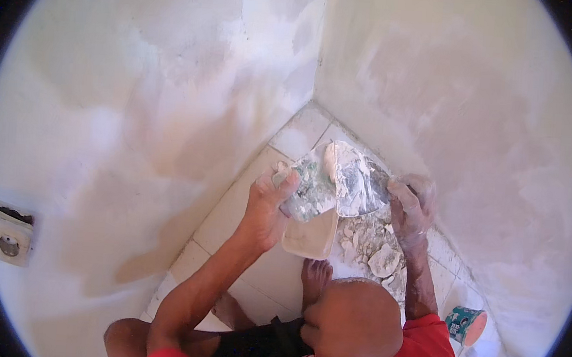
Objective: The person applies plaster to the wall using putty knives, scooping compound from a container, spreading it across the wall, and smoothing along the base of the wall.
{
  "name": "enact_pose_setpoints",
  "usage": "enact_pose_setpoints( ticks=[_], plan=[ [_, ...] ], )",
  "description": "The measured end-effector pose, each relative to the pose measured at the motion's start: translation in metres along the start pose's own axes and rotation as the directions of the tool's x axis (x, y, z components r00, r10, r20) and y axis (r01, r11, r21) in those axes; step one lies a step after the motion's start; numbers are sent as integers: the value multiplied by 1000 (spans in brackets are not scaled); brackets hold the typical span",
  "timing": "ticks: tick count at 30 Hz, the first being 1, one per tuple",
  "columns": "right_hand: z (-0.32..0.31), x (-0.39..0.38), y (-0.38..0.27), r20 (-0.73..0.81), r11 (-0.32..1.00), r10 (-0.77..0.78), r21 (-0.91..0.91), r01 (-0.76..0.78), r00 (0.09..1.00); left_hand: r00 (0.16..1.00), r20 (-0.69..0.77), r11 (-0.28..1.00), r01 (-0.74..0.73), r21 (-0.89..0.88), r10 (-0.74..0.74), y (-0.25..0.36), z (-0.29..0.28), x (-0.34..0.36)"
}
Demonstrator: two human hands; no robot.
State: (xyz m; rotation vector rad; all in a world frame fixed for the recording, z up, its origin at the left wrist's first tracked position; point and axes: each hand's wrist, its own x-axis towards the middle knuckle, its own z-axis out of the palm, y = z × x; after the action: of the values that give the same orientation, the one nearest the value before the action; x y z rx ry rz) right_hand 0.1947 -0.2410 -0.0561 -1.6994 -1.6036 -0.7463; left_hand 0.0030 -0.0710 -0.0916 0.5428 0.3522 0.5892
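My left hand [268, 197] grips a flat, greenish, putty-smeared scraper [305, 189], thumb on top. My right hand [410, 206] grips a wide metal blade [361, 183], coated with white putty, which overlaps the right side of the first one. Under the tools is a cream rectangular tray [307, 242]. Dried flakes and lumps [382, 260] lie beside it on the white tiled floor [228, 214].
Two patchy plastered walls [140, 97] meet ahead. A socket [9, 240] with a broken surround is low at left. A teal tub [463, 325] lies at lower right. A bare foot [316, 278] and a large rounded patch of bare skin occupy the bottom centre.
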Motion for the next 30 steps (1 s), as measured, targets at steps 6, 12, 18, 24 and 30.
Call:
enact_pose_setpoints(
  ticks=[6, 12, 18, 24, 30],
  plan=[
    [14, -3, -4, -60, 993, 114, 9, -114, 992, 992, 2, 989, -128, 73, 128, 4, 19, -10],
    [25, 2, 6, -45, 969, 235, -65, -238, 971, 988, -30, 984, -148, 95, 151, 9, 26, -11],
    [17, 5, -15, 38, 718, 679, 174, -674, 733, 992, -115, 996, -41, 81, 50, 0, 16, -7],
    [47, -18, -9, 188, 822, 430, 322, -469, 883, 990, -131, 999, 39, -23, -42, 1, 17, -8],
    [54, -37, -5, 271, 639, 673, 257, -725, 688, 984, -179, 998, 28, 53, -18, 1, 21, -10]
  ],
)
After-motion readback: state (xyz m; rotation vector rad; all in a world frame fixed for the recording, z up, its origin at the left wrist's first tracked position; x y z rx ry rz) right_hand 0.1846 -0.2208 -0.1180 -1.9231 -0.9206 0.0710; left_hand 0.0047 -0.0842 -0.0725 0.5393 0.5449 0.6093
